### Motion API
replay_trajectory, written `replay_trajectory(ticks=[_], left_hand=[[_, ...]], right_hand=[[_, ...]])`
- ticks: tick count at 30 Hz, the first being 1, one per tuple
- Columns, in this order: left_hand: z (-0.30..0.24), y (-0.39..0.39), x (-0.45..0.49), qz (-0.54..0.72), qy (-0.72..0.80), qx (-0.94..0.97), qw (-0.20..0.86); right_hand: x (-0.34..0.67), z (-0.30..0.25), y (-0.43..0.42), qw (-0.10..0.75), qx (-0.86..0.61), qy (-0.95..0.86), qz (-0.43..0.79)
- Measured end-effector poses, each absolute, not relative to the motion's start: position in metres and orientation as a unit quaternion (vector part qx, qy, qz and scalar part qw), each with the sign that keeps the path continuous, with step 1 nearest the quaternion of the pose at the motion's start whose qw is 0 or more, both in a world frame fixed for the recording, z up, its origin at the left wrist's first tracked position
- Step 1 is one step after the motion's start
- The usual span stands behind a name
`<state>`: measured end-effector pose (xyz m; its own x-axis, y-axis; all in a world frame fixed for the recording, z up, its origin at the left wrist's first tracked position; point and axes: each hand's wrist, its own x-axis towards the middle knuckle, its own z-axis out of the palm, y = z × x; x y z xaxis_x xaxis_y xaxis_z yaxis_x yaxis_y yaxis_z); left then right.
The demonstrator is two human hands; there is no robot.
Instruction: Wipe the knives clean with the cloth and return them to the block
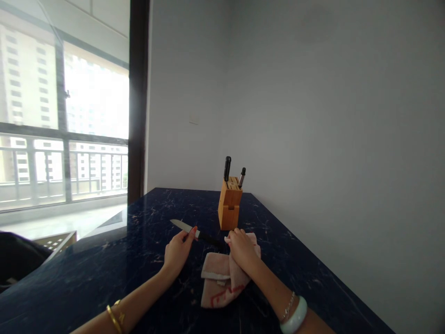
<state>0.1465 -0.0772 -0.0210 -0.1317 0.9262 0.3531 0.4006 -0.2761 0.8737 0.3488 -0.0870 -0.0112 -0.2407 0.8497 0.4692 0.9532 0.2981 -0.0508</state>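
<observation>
My left hand pinches a kitchen knife at the base of its steel blade, which points left above the dark marble table. My right hand is closed around the knife's black handle end and rests on a pink cloth lying crumpled on the table. A wooden knife block stands just behind the hands, with two black-handled tools sticking out of its top.
A grey wall runs along the table's right and far sides. A large window with a railing is at the left, beyond the table's left edge. A dark object sits low at the far left.
</observation>
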Motion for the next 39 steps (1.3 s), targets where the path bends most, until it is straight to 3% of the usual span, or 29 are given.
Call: replay_trajectory(ticks=[8, 20, 39], left_hand=[[-0.019, -0.082, 0.151, 0.469, 0.584, 0.636, 0.185], [-0.028, -0.08, 0.157, 0.463, 0.545, 0.669, 0.203], [-0.026, -0.084, 0.162, 0.444, 0.556, 0.678, 0.185]], right_hand=[[0.327, 0.005, -0.104, 0.283, -0.553, -0.775, -0.118], [0.317, 0.006, -0.111, 0.36, -0.489, -0.791, -0.079], [0.314, 0.01, -0.116, 0.329, -0.479, -0.811, -0.067]])
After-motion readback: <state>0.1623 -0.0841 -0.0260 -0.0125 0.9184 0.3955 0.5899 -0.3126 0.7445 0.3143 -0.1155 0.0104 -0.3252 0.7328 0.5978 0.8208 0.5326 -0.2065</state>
